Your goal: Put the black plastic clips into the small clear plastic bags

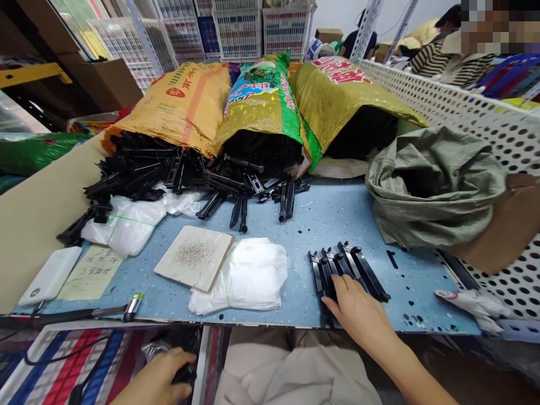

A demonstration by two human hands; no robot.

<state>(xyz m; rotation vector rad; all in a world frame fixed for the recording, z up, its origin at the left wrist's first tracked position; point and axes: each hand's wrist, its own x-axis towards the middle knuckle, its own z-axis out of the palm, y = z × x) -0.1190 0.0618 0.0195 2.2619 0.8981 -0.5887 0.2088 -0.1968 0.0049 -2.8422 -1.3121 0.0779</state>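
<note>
While the right hand (354,306) lies flat with its fingers spread on the row of black plastic strips (348,270) near the front edge of the blue counter (346,219), it should press evenly so the strips stay side by side. The left hand (162,377) is below the counter edge, closed around a dark object (185,372) I cannot identify. Better to square the strip ends gently, without pushing them off.
</note>
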